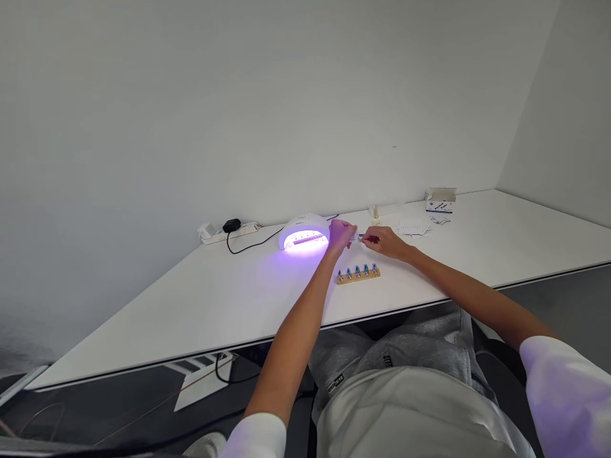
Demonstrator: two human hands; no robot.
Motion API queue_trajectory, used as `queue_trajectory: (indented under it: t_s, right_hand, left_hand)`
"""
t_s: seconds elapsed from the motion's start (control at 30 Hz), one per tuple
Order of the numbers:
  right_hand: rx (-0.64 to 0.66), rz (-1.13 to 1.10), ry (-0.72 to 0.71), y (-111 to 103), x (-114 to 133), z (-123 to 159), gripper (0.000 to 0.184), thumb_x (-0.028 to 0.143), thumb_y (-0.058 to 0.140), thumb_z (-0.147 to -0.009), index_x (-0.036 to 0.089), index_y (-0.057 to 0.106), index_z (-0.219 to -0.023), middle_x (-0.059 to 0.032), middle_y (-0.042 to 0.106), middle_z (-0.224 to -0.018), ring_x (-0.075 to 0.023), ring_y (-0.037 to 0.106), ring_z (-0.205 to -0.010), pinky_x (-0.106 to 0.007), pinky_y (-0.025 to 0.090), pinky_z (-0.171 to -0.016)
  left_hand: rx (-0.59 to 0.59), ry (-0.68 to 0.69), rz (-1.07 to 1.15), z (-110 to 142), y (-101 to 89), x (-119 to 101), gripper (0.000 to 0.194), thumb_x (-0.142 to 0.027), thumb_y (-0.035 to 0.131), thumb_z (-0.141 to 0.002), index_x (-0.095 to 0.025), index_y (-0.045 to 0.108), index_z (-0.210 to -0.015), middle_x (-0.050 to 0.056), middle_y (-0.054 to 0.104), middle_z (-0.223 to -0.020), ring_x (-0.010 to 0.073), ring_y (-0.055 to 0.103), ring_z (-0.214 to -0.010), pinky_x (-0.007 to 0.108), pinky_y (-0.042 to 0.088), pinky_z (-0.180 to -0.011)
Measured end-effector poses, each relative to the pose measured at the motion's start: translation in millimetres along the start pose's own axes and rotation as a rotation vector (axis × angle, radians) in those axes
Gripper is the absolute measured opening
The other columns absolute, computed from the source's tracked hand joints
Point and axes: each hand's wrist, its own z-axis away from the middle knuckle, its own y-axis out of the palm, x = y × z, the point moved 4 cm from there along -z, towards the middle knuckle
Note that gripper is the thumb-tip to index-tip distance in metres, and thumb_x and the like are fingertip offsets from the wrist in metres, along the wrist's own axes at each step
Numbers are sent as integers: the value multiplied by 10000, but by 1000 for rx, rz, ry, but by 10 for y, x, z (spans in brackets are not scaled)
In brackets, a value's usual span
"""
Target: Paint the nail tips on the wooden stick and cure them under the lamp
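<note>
My left hand (341, 235) is closed just right of the glowing nail lamp (305, 222), its fingertips at a small white packet with blue print (358, 236). From the other side, my right hand (387, 243) pinches at the same packet. The fingers cover much of it, so whether it is torn cannot be seen. Nearer to me, a wooden stand (359, 278) bears a row of several shiny blue-green nail tips on metal holders. Inside the lit lamp is another row of nail tips (308, 236) on a strip, under purple light.
At the back right stands an opened small box (440, 200), with torn scraps (440, 220) and white printed sheets (414, 227) before it. A holder with thin sticks (375, 214) is behind my hands. To the left lie a power strip (229, 233), black adapter (231, 225) and cable (252, 245).
</note>
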Motion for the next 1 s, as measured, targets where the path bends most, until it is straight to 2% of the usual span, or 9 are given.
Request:
queue_trajectory:
  t_s: [0.2,0.27,0.33,0.5,0.6,0.7,0.77,0.83,1.0]
  right_hand:
    - [74,-60,0,36,53,15,137,211,551,-826,174,638,-726,-34,640,-687,-126,524,-599,-258,434,-593]
    - [42,-85,36,-11,-34,-9,145,239,566,-819,171,663,-735,-38,653,-696,-128,537,-605,-260,448,-597]
    - [-52,-113,127,-149,-225,-39,160,295,608,-799,170,693,-750,-45,674,-715,-133,555,-621,-261,461,-598]
    - [-434,-141,451,-900,-951,76,205,353,715,-688,155,716,-743,-51,694,-717,-137,577,-618,-252,483,-565]
    - [-671,-118,696,-1410,-1365,391,152,258,741,-644,133,702,-721,-33,666,-662,-112,557,-555,-233,476,-520]
    - [-807,-107,955,-1711,-1677,781,130,160,750,-621,107,681,-719,-32,642,-623,-90,533,-507,-217,451,-476]
    - [-840,-132,1084,-1771,-1821,985,137,124,751,-617,101,671,-726,-43,647,-625,-92,548,-513,-220,473,-489]
    - [-811,-136,1184,-1751,-1922,1107,125,103,734,-618,97,666,-722,-52,641,-610,-105,552,-522,-229,477,-480]
    - [-741,62,1224,-1692,-2030,1174,69,100,694,-607,101,655,-663,-64,608,-592,-154,549,-595,-303,517,-556]
  left_hand:
    - [-202,-22,28,-112,-193,125,150,-194,594,-702,-148,577,-560,8,488,-445,107,410,-321,246,323,-349]
    - [-220,-19,54,-151,-262,169,146,-196,583,-701,-151,570,-563,3,479,-459,103,409,-329,245,331,-349]
    - [-213,-29,69,-175,-300,198,157,-189,579,-690,-155,548,-540,-4,458,-456,98,404,-331,241,335,-350]
    - [-202,-45,74,-167,-292,191,132,-189,576,-679,-154,554,-554,-8,452,-456,101,408,-333,240,333,-349]
    - [-181,-48,73,-160,-266,177,122,-190,580,-684,-150,569,-569,-3,468,-468,100,403,-331,244,327,-345]
    - [-160,-51,68,-156,-259,177,127,-192,592,-689,-150,573,-570,5,482,-472,97,401,-331,248,327,-348]
    - [-149,-50,68,-151,-259,178,124,-195,602,-690,-150,581,-576,11,492,-474,99,403,-336,251,331,-355]
    - [-141,-50,71,-143,-256,175,120,-196,612,-688,-148,591,-581,16,498,-476,100,405,-342,254,333,-363]
    - [-123,-36,70,-118,-241,133,137,-212,615,-696,-146,598,-578,15,492,-462,103,408,-346,257,335,-376]
